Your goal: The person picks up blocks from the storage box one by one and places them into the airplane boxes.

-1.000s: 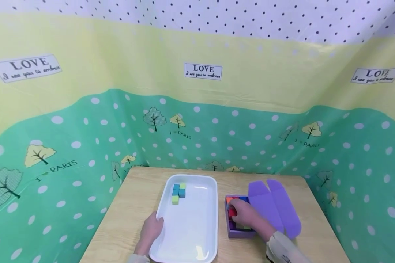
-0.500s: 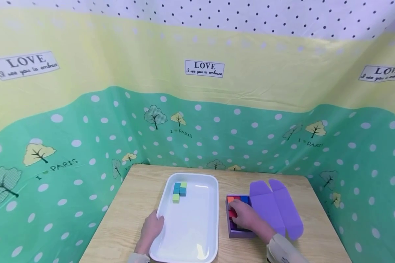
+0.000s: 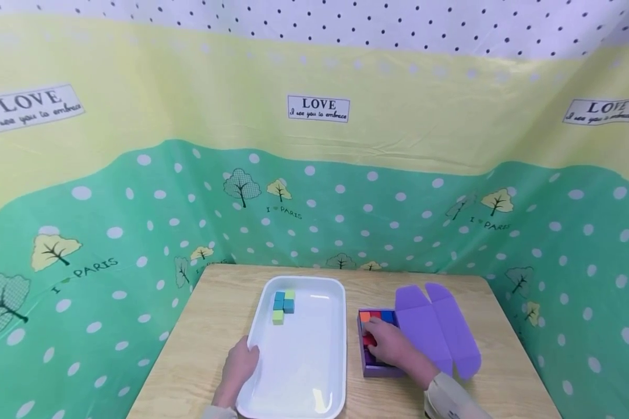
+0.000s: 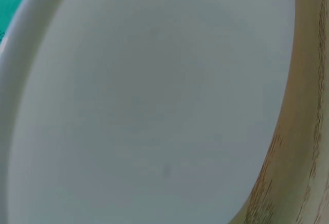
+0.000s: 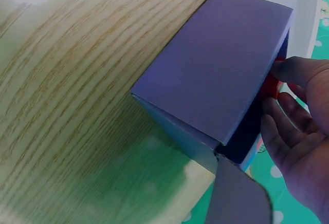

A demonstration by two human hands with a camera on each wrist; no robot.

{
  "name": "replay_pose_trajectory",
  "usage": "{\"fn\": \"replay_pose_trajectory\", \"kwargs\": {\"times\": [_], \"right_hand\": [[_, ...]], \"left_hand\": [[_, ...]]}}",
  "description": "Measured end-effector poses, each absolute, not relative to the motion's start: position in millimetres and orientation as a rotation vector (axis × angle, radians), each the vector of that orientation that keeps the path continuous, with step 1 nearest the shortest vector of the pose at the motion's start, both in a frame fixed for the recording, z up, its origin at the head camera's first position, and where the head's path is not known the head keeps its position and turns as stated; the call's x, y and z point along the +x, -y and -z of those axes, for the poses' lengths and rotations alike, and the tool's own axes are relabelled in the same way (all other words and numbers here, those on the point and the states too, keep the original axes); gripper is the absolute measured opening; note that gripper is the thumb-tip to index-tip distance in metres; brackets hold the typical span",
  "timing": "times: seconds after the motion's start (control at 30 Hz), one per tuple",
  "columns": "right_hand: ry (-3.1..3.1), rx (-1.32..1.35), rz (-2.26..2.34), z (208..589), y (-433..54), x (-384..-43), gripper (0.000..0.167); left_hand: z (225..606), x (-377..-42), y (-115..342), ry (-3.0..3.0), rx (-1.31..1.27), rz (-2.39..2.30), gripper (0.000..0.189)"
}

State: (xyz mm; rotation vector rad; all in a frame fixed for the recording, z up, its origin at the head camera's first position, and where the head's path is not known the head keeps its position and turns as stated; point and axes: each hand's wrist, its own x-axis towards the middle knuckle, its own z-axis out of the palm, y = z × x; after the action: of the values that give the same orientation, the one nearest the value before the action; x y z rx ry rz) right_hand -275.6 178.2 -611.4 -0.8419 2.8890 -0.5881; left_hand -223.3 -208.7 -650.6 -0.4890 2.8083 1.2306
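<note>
My left hand (image 3: pixel 241 362) grips the left rim of a white tray (image 3: pixel 309 355), thumb over the edge. In the left wrist view only the tray's pale surface (image 4: pixel 164 90) fills the picture. Inside the tray, several teal and light green cubes (image 3: pixel 284 305) sit at the upper left. My right hand (image 3: pixel 390 343) reaches into an open purple box (image 3: pixel 382 371) and pinches a red block (image 3: pixel 369 340) between thumb and fingers. The right wrist view has the red block (image 5: pixel 271 86) half hidden by the fingertips, at the box's opening.
Orange, red and blue blocks (image 3: pixel 387 315) line the far side of the box. Its purple lid (image 3: pixel 424 331) lies folded back to the right on the wooden table (image 3: pixel 188 343). A patterned curtain (image 3: pixel 346 221) encloses the table at the back and sides.
The right hand stays in the box, its fingers shifting only slightly at the red block. An olive-green patch beside that hand no longer shows. The left hand keeps its grip on the tray.
</note>
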Motion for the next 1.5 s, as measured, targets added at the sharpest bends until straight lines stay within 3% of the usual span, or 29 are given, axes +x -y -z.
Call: {"fn": "replay_pose_trajectory", "kwargs": {"times": [0.27,0.43,1.07,1.33,1.5], "right_hand": [[-2.93,-0.887,0.61,592.1,-168.6,-268.9,0.013],[-2.88,-0.989,0.712,587.4,-147.9,-263.5,0.017],[-2.723,-1.209,0.508,577.3,-3.8,-270.8,0.015],[-2.716,-1.139,0.426,587.1,30.9,-283.7,0.017],[-2.7,-1.083,0.403,598.4,48.6,-288.7,0.028]], "left_hand": [[645.7,-222.1,206.4,-2.854,-0.439,-1.199,0.039],[647.3,-221.5,209.0,-2.886,-0.402,-1.167,0.038],[650.4,-213.8,209.4,-2.973,-0.396,-1.084,0.032],[655.0,-216.5,209.4,-2.955,-0.388,-1.138,0.032],[651.3,-219.5,210.1,-2.965,-0.382,-1.154,0.031]]}}
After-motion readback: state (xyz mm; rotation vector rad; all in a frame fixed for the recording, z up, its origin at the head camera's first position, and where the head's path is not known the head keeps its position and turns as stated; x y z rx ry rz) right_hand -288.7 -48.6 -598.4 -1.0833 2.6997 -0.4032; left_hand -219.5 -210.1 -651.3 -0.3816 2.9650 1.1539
